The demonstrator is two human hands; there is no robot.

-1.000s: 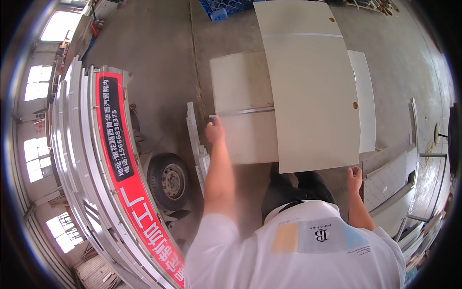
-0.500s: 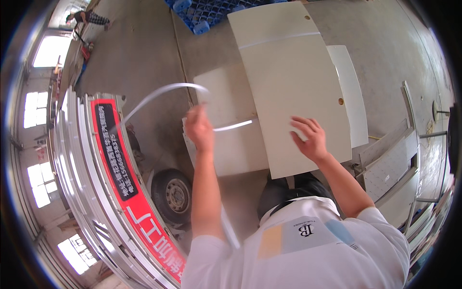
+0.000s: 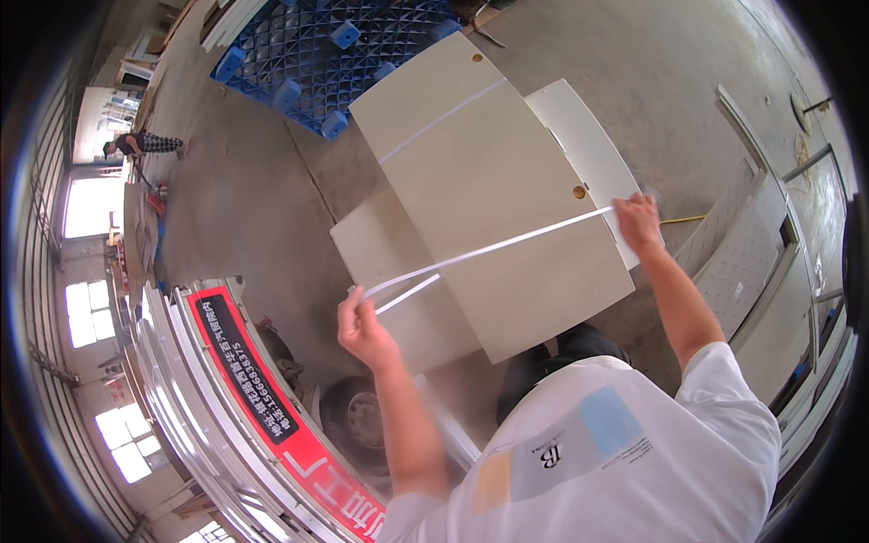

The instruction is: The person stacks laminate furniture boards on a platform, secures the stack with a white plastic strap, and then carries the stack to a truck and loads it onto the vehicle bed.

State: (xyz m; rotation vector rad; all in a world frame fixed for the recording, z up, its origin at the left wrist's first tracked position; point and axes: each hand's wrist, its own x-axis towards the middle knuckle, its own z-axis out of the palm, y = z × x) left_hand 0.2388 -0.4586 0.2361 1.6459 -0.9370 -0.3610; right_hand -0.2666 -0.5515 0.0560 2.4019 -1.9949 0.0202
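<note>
A white packing strap (image 3: 516, 242) runs across the near part of a large cream panel (image 3: 480, 181). My left hand (image 3: 364, 330) is closed on it beyond the panel's left side, where a second length of strap comes up from under the panel. My right hand (image 3: 639, 220) pinches the other end past the right edge, fingers pressed together. Another white band (image 3: 444, 119) lies tight around the panel's far part. Beneath the panel, a pale board (image 3: 385, 240) sticks out to the left and a white board (image 3: 572, 122) to the right.
A blue plastic pallet (image 3: 317, 54) lies beyond the panel. To my left stands a vehicle with a wheel (image 3: 358, 416) and a red sign board (image 3: 262, 398). Several boards (image 3: 747, 244) lean on a frame at the right. A person (image 3: 145, 145) stands far left.
My right hand, empty before, has moved right and now grips the strap. The strap, looped loosely at the left, is stretched across the panel. My view has turned.
</note>
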